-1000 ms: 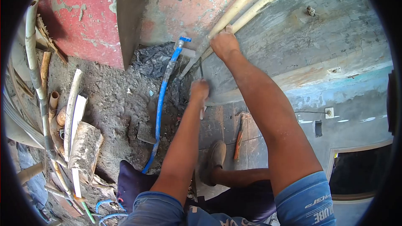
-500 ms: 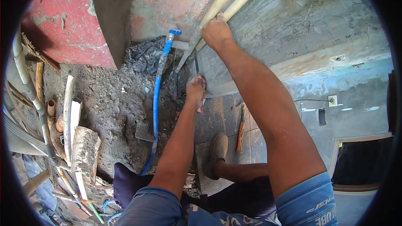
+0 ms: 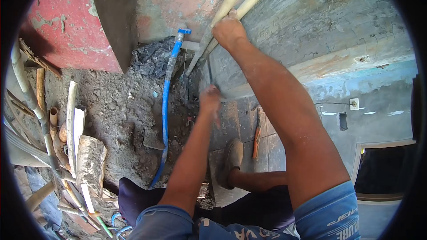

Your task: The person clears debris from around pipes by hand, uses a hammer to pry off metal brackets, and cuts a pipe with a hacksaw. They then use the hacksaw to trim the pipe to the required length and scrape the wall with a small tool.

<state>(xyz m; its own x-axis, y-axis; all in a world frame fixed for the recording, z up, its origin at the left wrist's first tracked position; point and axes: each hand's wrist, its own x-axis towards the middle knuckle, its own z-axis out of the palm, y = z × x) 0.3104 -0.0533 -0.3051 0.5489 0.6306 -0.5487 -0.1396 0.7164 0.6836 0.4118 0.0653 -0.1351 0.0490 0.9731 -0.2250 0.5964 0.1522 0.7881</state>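
Observation:
My right hand [image 3: 229,31] is closed around one of two pale pipes [image 3: 233,1] that run down along the wall corner, its thumb over the gap between them. Lower down, my left hand [image 3: 209,99], slightly blurred, is wrapped around a thin dark blade [image 3: 210,70]. The blade points up toward the lower part of the pipes, and a reddish end shows below the fist. Left of the pipes stands a blue water pipe [image 3: 165,106] topped by a tap with a blue handle [image 3: 184,31].
Crumpled black plastic [image 3: 153,58] lies against the wall behind the blue pipe. Loose grey soil [image 3: 113,106] covers the ground at left, beside wood and pipe pieces [image 3: 91,160]. An orange-handled tool [image 3: 256,141] rests on the tiles near my shoe [image 3: 231,160].
My left hand has shifted slightly downward with the blade, away from the pipes. My right hand keeps its grip on the pipe.

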